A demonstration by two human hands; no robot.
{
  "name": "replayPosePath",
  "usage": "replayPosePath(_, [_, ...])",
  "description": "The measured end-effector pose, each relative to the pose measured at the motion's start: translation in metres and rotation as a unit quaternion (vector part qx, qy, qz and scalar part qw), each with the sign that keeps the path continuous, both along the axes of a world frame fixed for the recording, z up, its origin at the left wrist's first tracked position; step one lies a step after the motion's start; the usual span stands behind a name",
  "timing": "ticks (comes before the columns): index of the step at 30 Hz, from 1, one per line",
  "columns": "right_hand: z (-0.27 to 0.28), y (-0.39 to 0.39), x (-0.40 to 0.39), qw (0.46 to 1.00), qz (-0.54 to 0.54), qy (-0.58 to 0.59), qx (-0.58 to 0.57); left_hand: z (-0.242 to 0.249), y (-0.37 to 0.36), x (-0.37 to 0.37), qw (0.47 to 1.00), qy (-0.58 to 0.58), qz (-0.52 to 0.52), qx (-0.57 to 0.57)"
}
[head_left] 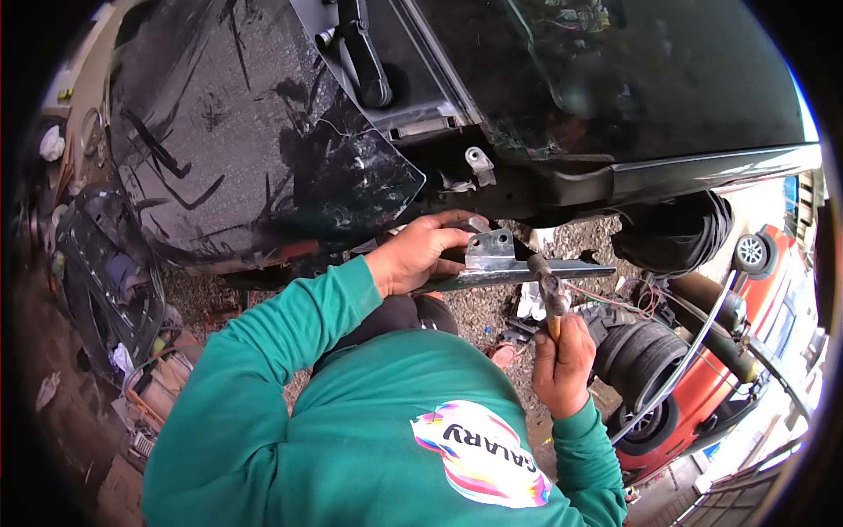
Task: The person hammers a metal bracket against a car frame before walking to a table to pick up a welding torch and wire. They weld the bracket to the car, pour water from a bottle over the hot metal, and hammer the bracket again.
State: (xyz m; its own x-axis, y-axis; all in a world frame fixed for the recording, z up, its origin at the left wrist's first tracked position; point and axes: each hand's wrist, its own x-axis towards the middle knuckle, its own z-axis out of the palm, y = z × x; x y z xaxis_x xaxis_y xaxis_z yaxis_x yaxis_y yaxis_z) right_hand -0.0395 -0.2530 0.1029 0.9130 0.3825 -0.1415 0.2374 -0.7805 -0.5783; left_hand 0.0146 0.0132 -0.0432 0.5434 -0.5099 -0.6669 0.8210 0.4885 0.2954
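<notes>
My left hand [417,252] is closed at the near end of a long dark metal strip [562,268] with an upright bracket. The bare-metal bracket [489,250] has bolt holes near its top edge. A small grey metal block [479,225] shows at my left fingertips, just behind the bracket. My right hand [565,364] is wrapped round the wooden handle of a hammer [553,294]. The hammer's head overlaps the strip in this view, right beside the bracket.
A dark vehicle body [685,88] fills the far side, with a scuffed, sanded panel [237,114] at left. Stacked tires [637,351] and a red car [702,386] stand at right. Black parts [105,272] lie at left over gravel [479,307].
</notes>
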Motion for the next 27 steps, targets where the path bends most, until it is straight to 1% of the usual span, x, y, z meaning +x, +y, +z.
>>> replayPosePath(1, [-0.001,0.0,0.0,1.0,0.001,0.005,-0.003,-0.002,0.002,0.0,1.0,0.005,0.001,-0.003])
replayPosePath(3, [-0.001,0.003,0.0,1.0,-0.002,0.02,0.005,-0.005,0.004,-0.002,0.997,0.009,0.017,-0.08])
replayPosePath(4, [-0.001,0.007,0.0,1.0,-0.006,0.003,0.016,-0.003,0.005,-0.001,0.994,0.026,0.03,-0.101])
replayPosePath(5, [0.0,0.008,0.002,1.0,-0.005,0.008,0.013,-0.004,0.006,-0.002,0.994,0.031,0.032,-0.104])
replayPosePath(7, [0.002,0.009,0.006,0.999,-0.025,0.016,0.036,-0.008,0.012,-0.004,0.991,-0.001,0.011,-0.133])
replayPosePath(8, [0.001,0.006,0.007,0.999,-0.023,0.017,0.036,-0.012,0.017,-0.006,0.988,-0.029,-0.017,-0.149])
replayPosePath(9, [0.001,0.003,0.008,0.999,-0.022,0.021,0.035,-0.015,0.024,-0.006,0.988,-0.025,-0.016,-0.15])
replayPosePath(11, [0.005,-0.002,0.008,0.996,-0.057,0.071,0.017,-0.019,0.034,-0.008,0.971,-0.012,-0.015,-0.236])
replayPosePath(12, [0.004,-0.004,0.009,0.995,-0.058,0.081,0.025,-0.02,0.037,-0.007,0.971,-0.022,-0.031,-0.236])
replayPosePath(15, [0.003,-0.002,0.016,0.996,-0.037,0.083,0.011,-0.013,0.026,-0.001,0.964,0.012,-0.012,-0.264])
replayPosePath(16, [0.002,-0.001,0.017,0.996,-0.036,0.086,0.008,-0.024,0.022,-0.003,0.95,0.042,0.007,-0.311])
replayPosePath(17, [0.001,0.0,0.018,0.996,-0.027,0.081,0.008,-0.025,0.019,-0.003,0.948,0.043,0.01,-0.314])
replayPosePath(19, [0.001,0.003,0.022,0.997,-0.016,0.079,0.004,-0.021,0.014,-0.001,0.978,0.049,0.0,-0.201])
replayPosePath(20, [0.003,0.007,0.024,0.996,-0.017,0.087,0.007,-0.018,0.013,0.001,0.986,0.005,-0.026,-0.164])
replayPosePath(21, [0.004,0.009,0.026,0.995,-0.019,0.095,0.011,-0.016,0.014,0.002,0.986,0.009,-0.022,-0.166])
replayPosePath(23, [0.005,0.007,0.026,0.994,-0.024,0.105,0.006,-0.014,0.017,0.006,0.966,-0.084,-0.028,-0.245])
replayPosePath(24, [0.006,0.006,0.025,0.993,-0.033,0.113,0.003,-0.017,0.014,0.006,0.961,-0.076,-0.017,-0.265])
replayPosePath(27, [0.009,0.005,0.026,0.993,-0.029,0.113,-0.017,-0.017,0.012,0.012,0.962,-0.057,-0.012,-0.267])
